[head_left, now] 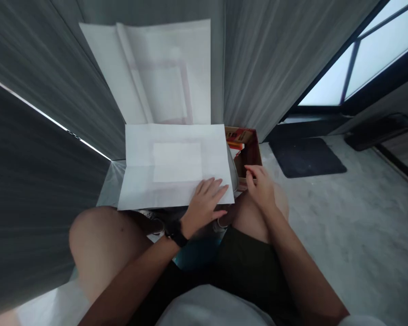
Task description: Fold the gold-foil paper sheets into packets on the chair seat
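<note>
Grey panelled walls, pale floor [357, 217]. Sheet [177, 158] lies under left hand [207, 199], palm-down, fingers spread, at its lower right corner, gripping nothing. Sheet white, creased, fainter rectangle showing. Right hand [261, 185] apart, fingers curled, hold unclear.

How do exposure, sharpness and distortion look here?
Head view: window nearly blown out, gray wall at left dim with a bright streak; white paper low in contrast, its markings faint and soft; strong wide-angle stretching toward the frame edges.
</note>
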`<state>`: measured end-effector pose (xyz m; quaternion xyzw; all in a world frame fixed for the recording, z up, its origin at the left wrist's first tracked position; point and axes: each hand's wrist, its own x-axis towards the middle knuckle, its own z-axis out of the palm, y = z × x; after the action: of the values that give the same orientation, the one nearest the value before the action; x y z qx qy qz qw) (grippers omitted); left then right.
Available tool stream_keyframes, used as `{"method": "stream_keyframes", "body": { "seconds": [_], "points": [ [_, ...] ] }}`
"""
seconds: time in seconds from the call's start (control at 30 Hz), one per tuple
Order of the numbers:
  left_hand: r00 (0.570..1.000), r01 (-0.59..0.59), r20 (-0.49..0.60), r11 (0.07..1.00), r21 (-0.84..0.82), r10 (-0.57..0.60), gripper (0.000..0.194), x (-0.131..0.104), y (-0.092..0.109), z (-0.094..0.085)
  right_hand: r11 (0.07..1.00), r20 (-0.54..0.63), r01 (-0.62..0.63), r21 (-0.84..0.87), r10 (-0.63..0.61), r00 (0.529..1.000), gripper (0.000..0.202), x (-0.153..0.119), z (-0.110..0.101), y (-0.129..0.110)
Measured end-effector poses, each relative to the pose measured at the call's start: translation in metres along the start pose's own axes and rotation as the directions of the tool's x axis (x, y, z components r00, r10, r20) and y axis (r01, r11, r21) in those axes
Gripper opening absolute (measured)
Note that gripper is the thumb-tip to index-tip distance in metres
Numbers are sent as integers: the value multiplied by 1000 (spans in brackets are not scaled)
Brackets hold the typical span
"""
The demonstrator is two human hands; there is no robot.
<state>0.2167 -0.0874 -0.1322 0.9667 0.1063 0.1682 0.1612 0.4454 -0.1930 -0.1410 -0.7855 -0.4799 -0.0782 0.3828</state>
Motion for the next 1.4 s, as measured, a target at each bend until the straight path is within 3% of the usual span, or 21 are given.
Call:
{"method": "stream_keyframes", "body": {
  "seconds": [0.1, 0.2, 0.27, 0.37, 0.47, 0.6, 0.77, 0.83, 0.9, 0.97, 1.03, 1.2, 1.4],
  "points": [
    [997, 1, 71, 999, 50, -5, 62, 3, 5, 16, 992, 130, 68, -107, -54, 990, 31, -6, -4, 10],
    [998, 58, -7, 998, -39, -59, 27, 5, -2, 17, 980, 216, 158, -123, -129, 968, 32, -9, -6, 17],
    [986, 124, -92, 977, -176, -141, 18, 8, -9, 16, 972, 246, 226, -66, -204, 948, 32, -10, -6, 15],
    [907, 249, -253, 913, -324, -337, 23, 11, -20, 15, 940, 289, 330, 89, -341, 895, 33, -7, 1, 0],
    [798, 382, -403, 894, -236, -447, 23, 13, -33, 12, 906, 324, 388, 168, -422, 847, 39, -2, 18, -20],
    [765, 489, -443, 869, -73, -468, 20, 17, -52, 9, 907, 370, 414, 73, -410, 833, 42, 1, 45, -35],
    [787, 524, -411, 850, 53, -460, 22, 19, -59, 8, 914, 396, 405, -2, -372, 840, 40, -1, 64, -41],
    [803, 506, -420, 856, 109, -422, 34, 17, -53, 6, 917, 402, 400, -8, -363, 841, 40, 0, 68, -42],
    [856, 432, -379, 890, 148, -352, 42, 15, -47, 3, 919, 406, 395, -16, -355, 842, 41, 0, 71, -43],
    [925, 307, -283, 937, 167, -252, 42, 11, -42, 1, 920, 408, 391, -25, -347, 845, 41, 0, 73, -44],
    [966, 215, -182, 961, 177, -183, 40, 6, -42, -1, 922, 406, 385, -30, -341, 848, 42, 0, 74, -44],
    [985, 170, -51, 961, 216, -163, 42, -6, -52, 1, 925, 399, 379, -39, -333, 854, 44, -5, 74, -43],
    [981, 195, -41, 956, 220, -191, 52, -12, -52, 7, 941, 411, 339, -19, -302, 860, 45, -8, 72, -40]
  ]
}}
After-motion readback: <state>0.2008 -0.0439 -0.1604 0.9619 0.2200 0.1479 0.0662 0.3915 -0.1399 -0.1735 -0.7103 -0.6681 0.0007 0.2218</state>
